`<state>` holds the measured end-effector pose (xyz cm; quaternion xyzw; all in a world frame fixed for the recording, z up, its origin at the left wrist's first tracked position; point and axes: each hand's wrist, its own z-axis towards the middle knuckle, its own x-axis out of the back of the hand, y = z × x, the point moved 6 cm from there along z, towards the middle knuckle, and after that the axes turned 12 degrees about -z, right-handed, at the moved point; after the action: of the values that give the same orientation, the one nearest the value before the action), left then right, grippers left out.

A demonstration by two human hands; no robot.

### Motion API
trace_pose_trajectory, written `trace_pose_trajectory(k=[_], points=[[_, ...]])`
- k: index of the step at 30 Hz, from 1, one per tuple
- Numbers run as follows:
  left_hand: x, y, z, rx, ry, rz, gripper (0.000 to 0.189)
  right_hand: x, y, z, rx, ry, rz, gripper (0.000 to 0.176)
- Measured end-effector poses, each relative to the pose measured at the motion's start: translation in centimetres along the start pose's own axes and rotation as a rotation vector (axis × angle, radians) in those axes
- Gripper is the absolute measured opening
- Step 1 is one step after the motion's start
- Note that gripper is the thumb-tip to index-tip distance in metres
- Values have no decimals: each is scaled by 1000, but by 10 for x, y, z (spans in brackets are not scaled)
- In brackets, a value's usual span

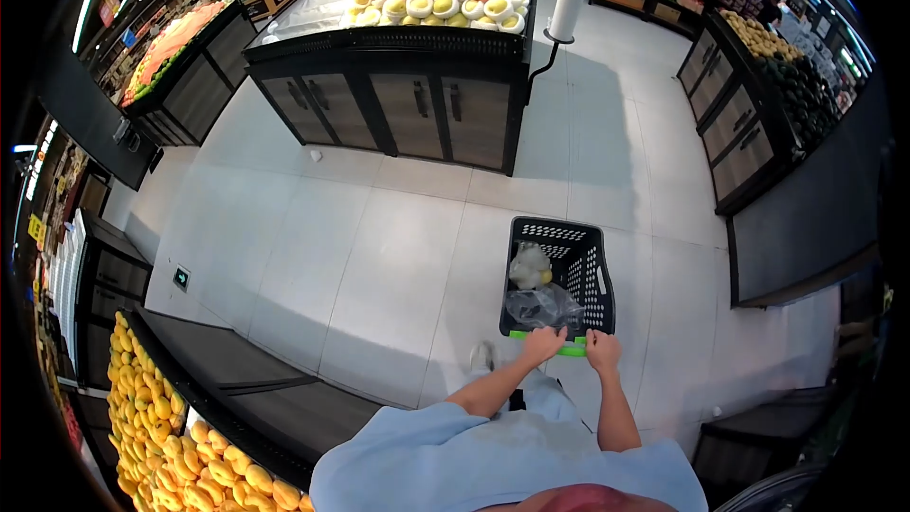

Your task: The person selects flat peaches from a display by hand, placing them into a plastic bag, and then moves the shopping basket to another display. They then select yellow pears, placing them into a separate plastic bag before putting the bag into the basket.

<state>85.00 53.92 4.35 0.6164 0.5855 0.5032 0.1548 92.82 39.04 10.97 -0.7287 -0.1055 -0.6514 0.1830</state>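
Observation:
A black shopping basket (pixel 594 308) with perforated sides is in front of me, its green handle (pixel 572 351) toward my body. My left hand (pixel 543 345) is closed around the handle's left part, and my right hand (pixel 602 351) grips it near the right end. Inside the basket, a clear plastic bag (pixel 545 307) lies at the near side. Farther back in it is a whitish bag (pixel 529 265) with round, pale yellow produce showing.
A black display stand (pixel 408 104) with netted yellow fruit (pixel 444 7) stands ahead. Yellow fruit (pixel 204 465) fills a stand at lower left. Another produce stand (pixel 744 123) is at the right. A plastic bag roll (pixel 570 2) stands on a holder. Pale tiled floor (pixel 389 237) lies between them.

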Motion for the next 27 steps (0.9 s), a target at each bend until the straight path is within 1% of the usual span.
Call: trace_pose_trajectory(k=[4,6,8,10,12,13,15,16,18,22,24,25,27], points=[[6,24,23,-25,-79,26,62,8,1,37,60,63,1,34],[12,32,37,18,-61,0,65,11,-1,58,70,74,6,34],[18,44,59,2,-57,-13,65,16,-6,91,121,99,40,34],[25,52,81,-14,-52,-19,65,17,-8,119,110,109,46,34],[25,59,107,-68,-173,-17,66,18,-14,150,176,57,49,34],[28,63,120,-77,-175,-10,66,18,-18,166,180,34,39,34],[38,72,141,-226,-150,18,69,22,-30,196,193,25,39,34],[43,73,154,-226,-148,20,69,23,-37,208,212,4,34,35],[47,61,187,-103,-239,-41,72,22,-50,240,220,-1,16,35],[96,55,226,-91,-219,-23,73,6,-95,281,276,-81,-21,40],[130,49,240,-6,-225,5,73,3,-125,293,290,-39,-29,42],[151,50,244,-44,-173,49,74,3,-141,298,282,-47,-34,44],[183,39,259,-41,-153,44,75,1,-174,306,260,-46,-33,45]])
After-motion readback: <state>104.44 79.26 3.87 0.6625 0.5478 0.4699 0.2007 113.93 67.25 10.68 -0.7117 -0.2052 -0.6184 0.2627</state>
